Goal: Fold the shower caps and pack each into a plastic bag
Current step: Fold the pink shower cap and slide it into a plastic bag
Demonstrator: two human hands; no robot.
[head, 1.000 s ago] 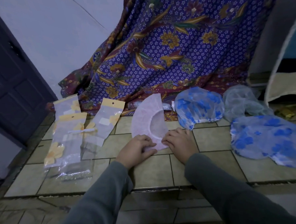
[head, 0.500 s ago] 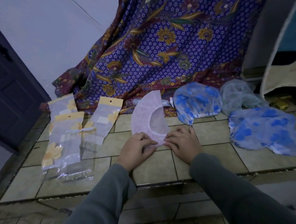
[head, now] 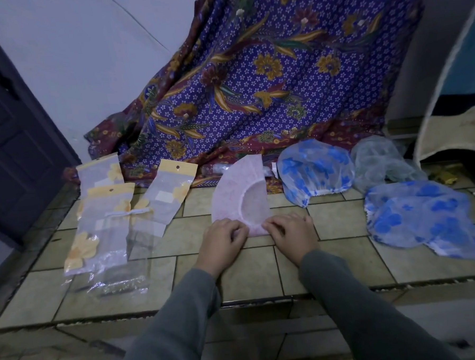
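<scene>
The left hand (head: 223,239) and the right hand (head: 292,234) each pinch with curled fingers the near edge of the pink shower cap (head: 231,196), which lies folded on the tiled step (head: 246,273).

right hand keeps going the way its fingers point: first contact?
Probably the left hand: the right hand points left across the folded pink shower cap, whose near edge both already hold.

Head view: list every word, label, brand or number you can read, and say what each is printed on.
No text can be read anywhere in this view.
Plastic bags with yellow header cards: flower prints and pale patches only; any print is too blurred to read.
White tag beside the pink shower cap: too small and blurred to read.
Blue-flowered shower caps, batik cloth: patterns only, no lettering.
</scene>
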